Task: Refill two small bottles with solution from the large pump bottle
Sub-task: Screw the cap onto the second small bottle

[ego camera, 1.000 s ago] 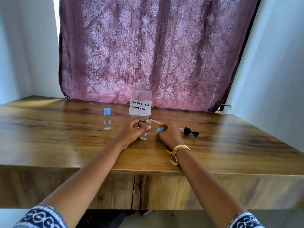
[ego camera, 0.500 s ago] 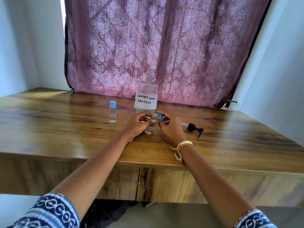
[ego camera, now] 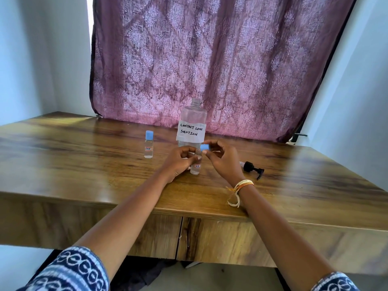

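Observation:
A small clear bottle [ego camera: 196,167] stands upright on the wooden table [ego camera: 84,175], and my left hand [ego camera: 178,162] grips its upper part. My right hand [ego camera: 222,159] pinches a blue cap [ego camera: 205,147] just above the bottle's neck. Whether the cap touches the neck is hidden by my fingers. Behind them stands the large clear bottle [ego camera: 192,122] labelled "Contact Lens Solution", its neck open and without a pump. A second small bottle [ego camera: 148,147] with a blue cap on stands to the left.
The black pump head [ego camera: 253,169] lies on its side on the table, right of my right hand. A patterned mauve curtain [ego camera: 210,59] hangs close behind the table. Pale walls close in on both sides.
My right hand has lifted the blue cap from near the tabletop up to the small bottle's neck. My left hand has kept its hold on that bottle. The camera has tilted.

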### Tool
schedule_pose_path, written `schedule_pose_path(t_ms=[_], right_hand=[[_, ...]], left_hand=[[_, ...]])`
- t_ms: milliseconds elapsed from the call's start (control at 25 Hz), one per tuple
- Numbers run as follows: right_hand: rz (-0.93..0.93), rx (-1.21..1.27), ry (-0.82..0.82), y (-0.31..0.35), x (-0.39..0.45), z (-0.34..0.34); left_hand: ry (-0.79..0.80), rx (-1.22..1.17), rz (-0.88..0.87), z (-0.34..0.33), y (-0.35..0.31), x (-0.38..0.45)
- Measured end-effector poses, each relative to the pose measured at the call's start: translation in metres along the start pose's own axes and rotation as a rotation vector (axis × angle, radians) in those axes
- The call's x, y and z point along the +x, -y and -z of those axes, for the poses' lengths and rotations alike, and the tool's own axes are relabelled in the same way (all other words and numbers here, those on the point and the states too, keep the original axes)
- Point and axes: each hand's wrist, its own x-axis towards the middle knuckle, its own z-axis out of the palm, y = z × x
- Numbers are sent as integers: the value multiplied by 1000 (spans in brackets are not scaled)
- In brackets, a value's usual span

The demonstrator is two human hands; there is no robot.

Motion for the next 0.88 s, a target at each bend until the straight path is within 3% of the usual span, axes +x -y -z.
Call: schedule_pose_path(t_ms=[440,880], right_hand=[[108,-322,412,33,38,14],[129,-466,425,35,48,13]], left_hand=[[71,-160,82,3,-3,-3],[90,65,40,6,3,2]])
